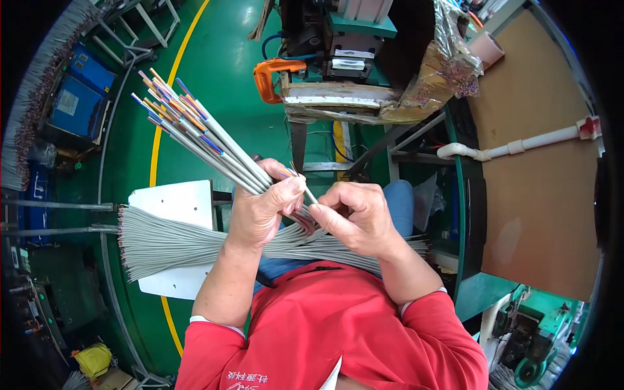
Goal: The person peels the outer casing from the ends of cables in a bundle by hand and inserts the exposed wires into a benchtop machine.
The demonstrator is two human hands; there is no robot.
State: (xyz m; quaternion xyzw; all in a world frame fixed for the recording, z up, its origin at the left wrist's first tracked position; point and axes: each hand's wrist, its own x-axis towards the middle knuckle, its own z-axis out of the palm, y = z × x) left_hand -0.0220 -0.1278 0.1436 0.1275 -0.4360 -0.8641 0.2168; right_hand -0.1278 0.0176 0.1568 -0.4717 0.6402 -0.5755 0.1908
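Note:
My left hand (pixel 270 201) is closed around a bundle of grey cables (pixel 218 146), whose stripped ends fan out to the upper left with coloured wires showing. Close beside it, my right hand (pixel 354 218) pinches a single grey cable (pixel 310 197) between thumb and forefinger. The thin coloured wires at that cable's tip reach my left thumb and fingers. Across my lap lies a larger bundle of grey cables (pixel 175 242), partly resting on a white board (pixel 175 201) at the left. My forearms and hands cover part of this bundle.
Ahead stands a machine bench with an orange clamp-like tool (pixel 266 79) and a plastic-wrapped edge (pixel 422 97). A brown board (pixel 536 195) with a white pipe (pixel 526 144) is at the right. Blue boxes (pixel 78 104) and metal rails (pixel 58 207) are at the left.

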